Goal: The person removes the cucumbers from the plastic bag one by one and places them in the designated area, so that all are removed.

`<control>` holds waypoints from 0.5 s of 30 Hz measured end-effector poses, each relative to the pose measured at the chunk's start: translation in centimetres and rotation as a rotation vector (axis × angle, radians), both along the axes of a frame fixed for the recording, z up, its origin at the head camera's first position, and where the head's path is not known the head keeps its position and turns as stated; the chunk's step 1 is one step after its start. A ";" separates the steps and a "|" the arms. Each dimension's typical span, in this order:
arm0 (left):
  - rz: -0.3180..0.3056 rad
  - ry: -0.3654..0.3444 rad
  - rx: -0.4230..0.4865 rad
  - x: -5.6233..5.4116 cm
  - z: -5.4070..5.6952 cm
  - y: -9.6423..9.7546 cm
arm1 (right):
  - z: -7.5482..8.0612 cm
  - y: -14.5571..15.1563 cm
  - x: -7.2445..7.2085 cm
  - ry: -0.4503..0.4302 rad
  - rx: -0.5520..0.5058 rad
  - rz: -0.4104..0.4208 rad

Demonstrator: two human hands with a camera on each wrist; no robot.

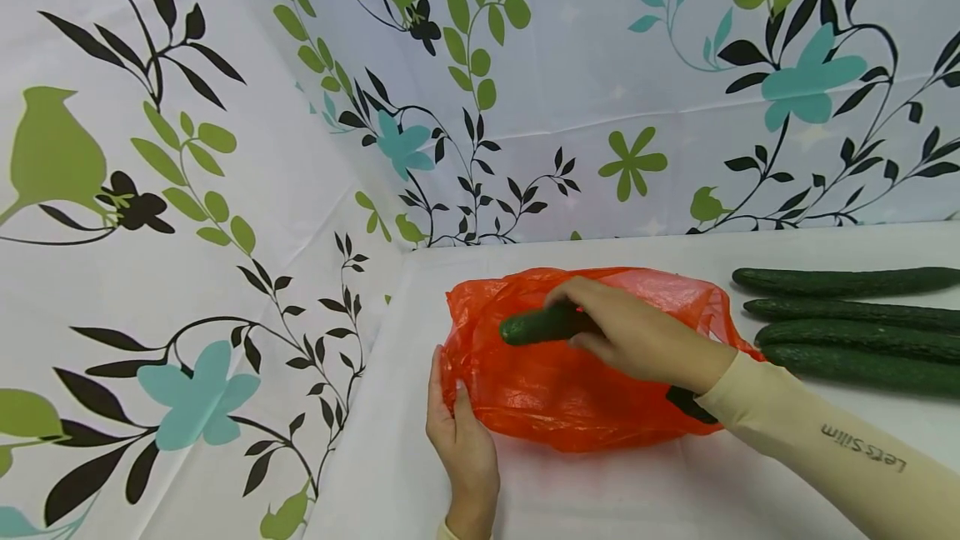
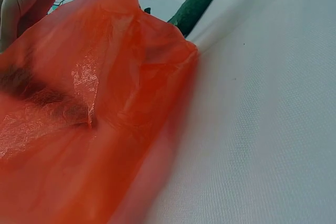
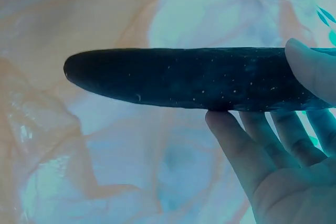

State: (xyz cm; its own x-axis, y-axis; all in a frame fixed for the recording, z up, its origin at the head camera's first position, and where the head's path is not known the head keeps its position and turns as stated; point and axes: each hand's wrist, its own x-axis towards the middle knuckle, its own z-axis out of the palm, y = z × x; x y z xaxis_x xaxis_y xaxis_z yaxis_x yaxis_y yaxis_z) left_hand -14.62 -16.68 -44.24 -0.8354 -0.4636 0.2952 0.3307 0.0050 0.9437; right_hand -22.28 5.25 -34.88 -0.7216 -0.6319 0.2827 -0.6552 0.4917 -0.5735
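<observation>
My right hand (image 1: 626,327) grips a dark green cucumber (image 1: 543,327) from above, over the red plastic bag (image 1: 555,390). The rounded tip of the cucumber points left, and a dark green end shows below the wrist. Seen from the right wrist, the thumb lies on one side of the cucumber (image 3: 173,77) and the fingers on the other. At the bag's left edge, my left hand (image 1: 465,448) holds the plastic between thumb and fingers. The left wrist view is mostly filled by the bag (image 2: 105,93); the left fingers are not seen there.
Several cucumbers (image 1: 855,337) lie side by side on the white table (image 1: 600,490), right of the bag. A cloth with leaves and flowers (image 1: 555,107) hangs behind the table, and patterned cloth also covers the left side.
</observation>
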 end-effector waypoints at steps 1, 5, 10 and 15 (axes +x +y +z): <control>-0.002 -0.001 -0.003 0.0 0.0 0.0 | 0.3 0.1 0.1 -0.017 -0.007 0.000; 0.007 -0.002 -0.019 0.0 0.0 -0.1 | 1.2 0.2 0.6 -0.106 -0.058 0.018; 0.021 -0.009 -0.019 0.1 -0.1 -0.2 | 2.4 0.7 1.2 -0.136 -0.135 0.033; 0.013 0.002 -0.015 0.1 -0.1 -0.4 | 3.4 1.8 1.7 -0.141 -0.235 0.069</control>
